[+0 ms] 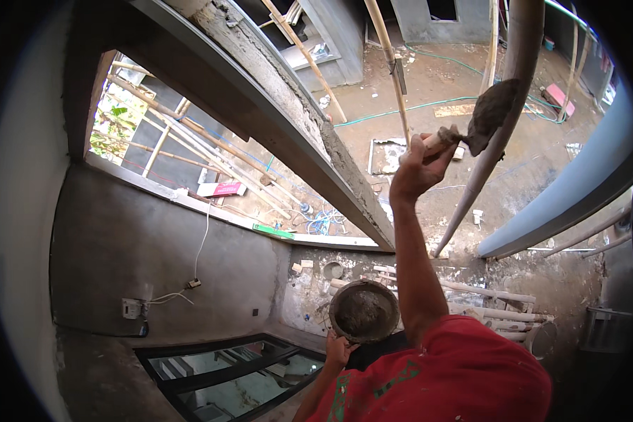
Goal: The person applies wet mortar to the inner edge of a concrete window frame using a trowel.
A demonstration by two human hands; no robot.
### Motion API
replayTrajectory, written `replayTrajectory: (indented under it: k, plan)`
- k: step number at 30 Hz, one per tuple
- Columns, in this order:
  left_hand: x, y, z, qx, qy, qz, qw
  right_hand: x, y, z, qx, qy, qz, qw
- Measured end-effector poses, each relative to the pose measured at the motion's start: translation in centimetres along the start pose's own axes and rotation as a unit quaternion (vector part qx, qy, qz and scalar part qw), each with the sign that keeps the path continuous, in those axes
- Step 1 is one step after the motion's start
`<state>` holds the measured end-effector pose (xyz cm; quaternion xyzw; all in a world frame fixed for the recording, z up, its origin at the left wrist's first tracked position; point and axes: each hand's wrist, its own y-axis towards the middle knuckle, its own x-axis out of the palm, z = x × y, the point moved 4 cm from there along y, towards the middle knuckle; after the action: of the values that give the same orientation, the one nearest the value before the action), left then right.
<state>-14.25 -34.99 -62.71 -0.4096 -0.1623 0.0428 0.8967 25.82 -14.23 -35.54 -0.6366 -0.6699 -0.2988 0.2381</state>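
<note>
My right hand (422, 171) is raised out in front, fingers closed round the handle of a trowel (496, 112). Wet grey mortar covers the trowel's blade, which appears in front of a bamboo pole (482, 165). Low and close to my body, my left hand (339, 349) grips the lower rim of a round bucket (394, 314). Mortar (363, 314) lies inside the bucket. Left of my right arm runs a concrete beam or column (316, 133), with rough mortar along its edge.
A window opening with a pale sill (323, 240) holds a green bar (273, 231). Bamboo poles (383, 56) stand outside. A pale blue curved column (570, 190) rises at right. Loose poles (499, 313) lie below. A cable (202, 246) hangs on the grey wall above a black-framed glass panel (239, 373).
</note>
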Motion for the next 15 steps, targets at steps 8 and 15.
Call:
replayTrajectory:
  k: [8, 15]
  plan:
    - [-0.4, 1.6, 0.1, 0.005, 0.035, 0.011, 0.999, -13.1, -20.3, 6.0, 0.292, -0.218, -0.371, 0.854]
    - [-0.3, 1.8, -0.2, 0.005, 0.024, -0.010, 1.000, -27.7, -12.1, 4.1, 0.252, -0.450, -0.521, 0.680]
